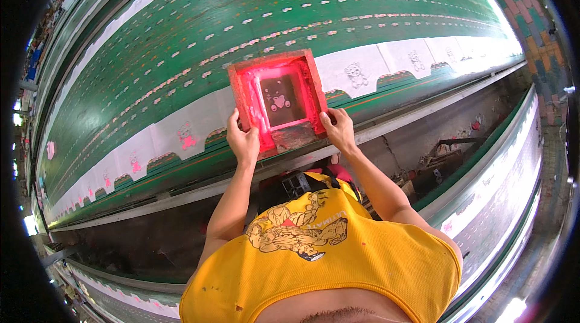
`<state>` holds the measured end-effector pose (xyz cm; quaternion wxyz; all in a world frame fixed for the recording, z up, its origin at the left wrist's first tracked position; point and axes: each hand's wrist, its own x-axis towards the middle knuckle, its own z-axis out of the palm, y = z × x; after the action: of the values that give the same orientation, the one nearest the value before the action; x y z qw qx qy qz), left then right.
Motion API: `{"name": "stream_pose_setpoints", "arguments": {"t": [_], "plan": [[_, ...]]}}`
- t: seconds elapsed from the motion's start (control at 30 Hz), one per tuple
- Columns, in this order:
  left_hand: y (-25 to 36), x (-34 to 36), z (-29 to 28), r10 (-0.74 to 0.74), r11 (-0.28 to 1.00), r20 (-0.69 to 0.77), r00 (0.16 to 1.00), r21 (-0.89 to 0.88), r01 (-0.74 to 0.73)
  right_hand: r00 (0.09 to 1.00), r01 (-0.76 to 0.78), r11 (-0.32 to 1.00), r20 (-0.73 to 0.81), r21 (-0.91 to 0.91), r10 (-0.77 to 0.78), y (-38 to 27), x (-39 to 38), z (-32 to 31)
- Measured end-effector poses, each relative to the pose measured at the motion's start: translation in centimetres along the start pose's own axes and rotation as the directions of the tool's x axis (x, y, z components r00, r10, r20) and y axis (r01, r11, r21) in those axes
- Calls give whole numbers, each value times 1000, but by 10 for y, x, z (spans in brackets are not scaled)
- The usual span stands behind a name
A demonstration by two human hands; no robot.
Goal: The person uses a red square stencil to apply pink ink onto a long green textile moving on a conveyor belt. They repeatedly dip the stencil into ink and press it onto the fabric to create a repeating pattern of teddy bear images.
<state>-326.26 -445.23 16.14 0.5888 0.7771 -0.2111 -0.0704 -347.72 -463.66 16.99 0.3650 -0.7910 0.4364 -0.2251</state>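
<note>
A small square screen-printing frame with a red-stained wooden rim lies over the row of white pieces on the long green table. Its dark mesh window shows a pale bear-like pattern, ringed by bright pink ink. My left hand grips the frame's near left corner, thumb on the rim. At the near right corner, my right hand is closed on the rim. White pieces to the left carry pink-filled bears; those to the right show bears in grey outline. Whatever lies beneath the frame is hidden.
The green table stretches far left and right, dotted with rows of small marks. A pale rail runs along its near edge. Behind me stands another long table. Brick paving borders the right side.
</note>
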Motion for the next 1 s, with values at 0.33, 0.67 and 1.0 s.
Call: {"name": "stream_pose_setpoints", "arguments": {"t": [0.33, 0.67, 1.0], "plan": [[37, -32, 177, -58, 984, -2, 998, -166, 57, 999, -24, 999, 31, 37, 23, 92, 72, -141], [61, -56, 250, -105, 994, -23, 994, -32, 104, 991, 37, 999, 128, -19, -34, 151, 104, -200], [81, -51, 247, -211, 975, 29, 977, -58, 212, 950, 307, 951, 48, 25, -308, 142, 104, -206]]}}
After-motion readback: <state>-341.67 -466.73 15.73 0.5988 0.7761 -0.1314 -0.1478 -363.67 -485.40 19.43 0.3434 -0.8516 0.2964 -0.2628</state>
